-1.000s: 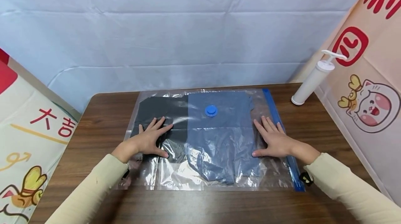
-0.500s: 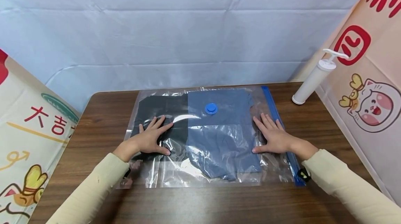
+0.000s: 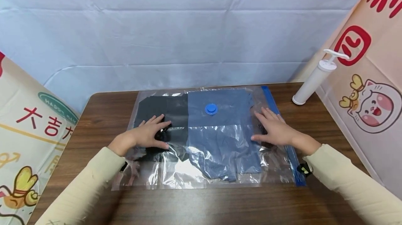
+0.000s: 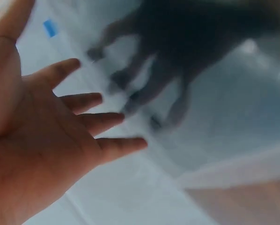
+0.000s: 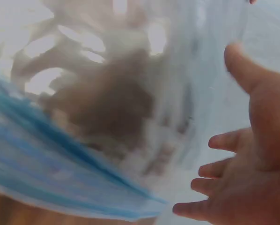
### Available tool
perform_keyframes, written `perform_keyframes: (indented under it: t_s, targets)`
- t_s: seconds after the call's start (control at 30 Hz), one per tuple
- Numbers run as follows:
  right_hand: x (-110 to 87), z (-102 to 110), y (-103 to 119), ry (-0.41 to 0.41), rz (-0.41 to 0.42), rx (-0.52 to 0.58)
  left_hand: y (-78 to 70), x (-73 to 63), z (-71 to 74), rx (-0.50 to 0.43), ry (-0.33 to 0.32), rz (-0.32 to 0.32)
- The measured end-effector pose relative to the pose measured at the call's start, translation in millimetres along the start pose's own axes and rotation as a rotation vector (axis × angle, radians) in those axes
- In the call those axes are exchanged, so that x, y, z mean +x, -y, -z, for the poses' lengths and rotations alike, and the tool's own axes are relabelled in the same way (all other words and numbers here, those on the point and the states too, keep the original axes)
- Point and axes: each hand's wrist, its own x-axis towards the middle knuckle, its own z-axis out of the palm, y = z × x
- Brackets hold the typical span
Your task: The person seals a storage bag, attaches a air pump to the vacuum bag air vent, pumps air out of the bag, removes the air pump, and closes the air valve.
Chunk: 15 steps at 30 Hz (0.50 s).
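Note:
A clear plastic vacuum storage bag (image 3: pixel 176 179) lies flat on the table, with dark folded clothing (image 3: pixel 176 104) on its left side and blue-grey folded clothing (image 3: pixel 220 141) on its right. A round blue valve (image 3: pixel 211 109) sits on top of the bag. Over the dark clothing, my left hand (image 3: pixel 146 134) hovers with spread fingers; the left wrist view shows its reflection in the plastic, apart from the fingertips. My right hand (image 3: pixel 277 130) is likewise spread, just above the bag's right end, beside the blue zip strip (image 3: pixel 293 165). Both hands hold nothing.
A white hand pump (image 3: pixel 314 80) stands upright at the table's back right corner. The brown wooden table (image 3: pixel 201 207) ends at a pale cloth backdrop (image 3: pixel 176 36). Printed cloth panels (image 3: pixel 373 113) flank it on both sides.
Both hands, earlier resting spread on the bag, have lifted slightly off it. The left hand has shifted a little left and the right a little farther up the bag. Bag and pump stay put.

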Motion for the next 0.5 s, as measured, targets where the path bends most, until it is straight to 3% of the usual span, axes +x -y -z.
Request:
perform_keyframes:
  t_s: [0.17, 0.33, 0.5]
  targets:
    - [14.8, 24.3, 11.1, -0.128, 0.027, -0.008, -14.3, 2.0, 35.7, 0.063, -0.012, -0.042]
    - [28.9, 43.9, 28.2, -0.153, 0.031, 0.033, -31.6, 11.9, 66.5, 0.095, -0.101, -0.100]
    - [48.9, 53.8, 47.4, -0.175, 0.040, 0.077, -41.2, 23.6, 83.2, 0.055, -0.138, -0.095]
